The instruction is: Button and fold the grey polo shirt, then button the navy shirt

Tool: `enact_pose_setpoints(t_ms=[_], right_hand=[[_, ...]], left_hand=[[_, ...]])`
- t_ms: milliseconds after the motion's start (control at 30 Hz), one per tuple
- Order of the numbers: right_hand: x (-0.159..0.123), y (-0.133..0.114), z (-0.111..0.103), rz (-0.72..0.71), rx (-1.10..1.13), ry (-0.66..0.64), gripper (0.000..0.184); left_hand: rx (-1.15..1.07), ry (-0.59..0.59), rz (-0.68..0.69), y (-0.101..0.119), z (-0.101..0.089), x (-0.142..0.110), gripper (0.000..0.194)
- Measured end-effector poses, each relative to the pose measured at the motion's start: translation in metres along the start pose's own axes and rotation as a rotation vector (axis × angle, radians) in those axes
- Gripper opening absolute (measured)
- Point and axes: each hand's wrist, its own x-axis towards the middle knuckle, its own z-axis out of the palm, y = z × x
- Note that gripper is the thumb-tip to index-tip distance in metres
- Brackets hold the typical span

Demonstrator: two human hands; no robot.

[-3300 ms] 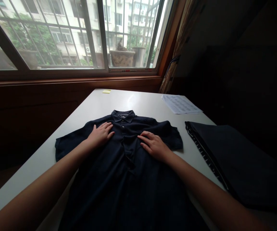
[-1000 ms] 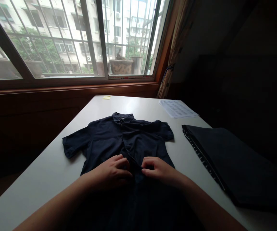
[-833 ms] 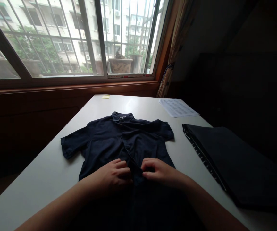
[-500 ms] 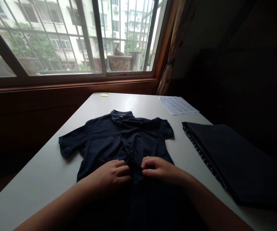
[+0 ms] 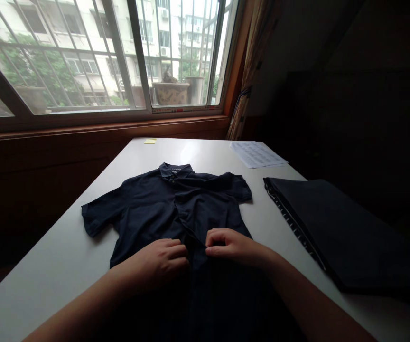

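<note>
A dark navy short-sleeved shirt [image 5: 144,204] lies front up on the white table [image 5: 59,266], its collar toward the window. Creases run across its chest, and its lower part fades into shadow. My left hand [image 5: 167,259] rests on the left side of the front opening, its fingers curled and closed on the cloth. To the right of the opening, my right hand [image 5: 228,244] pinches the edge of the front between thumb and fingers. The fingertips of my left hand are partly hidden.
At the right lies a folded dark cloth-like item [image 5: 336,228] with a white-marked edge. Printed papers [image 5: 258,154] are at the far right corner, and a yellow sticky note [image 5: 150,141] is at the far left. A barred window [image 5: 176,57] stands beyond the table.
The whole view has shifted slightly, so everything sits a little further left. Both hands keep nearly the same place on the shirt.
</note>
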Motion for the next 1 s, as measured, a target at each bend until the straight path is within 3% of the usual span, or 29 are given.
enact_pose_setpoints(t_ms=[267, 433, 567, 1000], right_hand=[[-0.0001, 0.0015, 0.0006, -0.025, -0.026, 0.005, 0.023], [0.0003, 0.0017, 0.0002, -0.038, -0.024, -0.001, 0.02], [0.0009, 0.0023, 0.0001, -0.031, -0.039, -0.003, 0.014], [0.0015, 0.0057, 0.0026, -0.033, -0.072, -0.001, 0.015]], left_hand=[[-0.352, 0.034, -0.128, -0.0065, -0.0014, -0.0003, 0.008], [-0.433, 0.05, -0.156, -0.0067, -0.0004, -0.0028, 0.009], [-0.399, 0.028, -0.17, -0.0038, -0.0047, -0.0033, 0.026], [-0.081, 0.043, -0.001, -0.0017, 0.0042, 0.0005, 0.011]])
